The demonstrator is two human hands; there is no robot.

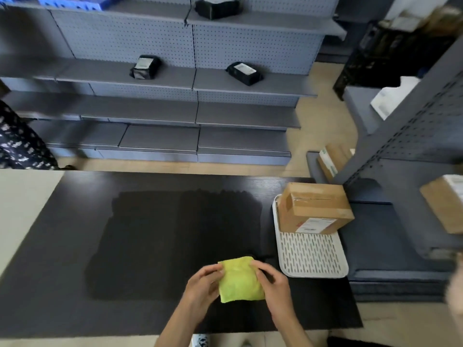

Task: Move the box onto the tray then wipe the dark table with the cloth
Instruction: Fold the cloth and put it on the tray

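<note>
A brown cardboard box with a shipping label stands on the far end of the white slotted tray, which lies at the right side of the dark table. A folded yellow-green cloth is held just above the table's near part. My left hand grips its left edge and my right hand grips its right edge. A darker, damp-looking patch covers the table's middle.
Grey pegboard shelves with black packages stand beyond the table. A second grey shelf unit with cardboard boxes is at the right, close to the tray. A person in patterned clothing is at the far left. A pale surface adjoins the table's left.
</note>
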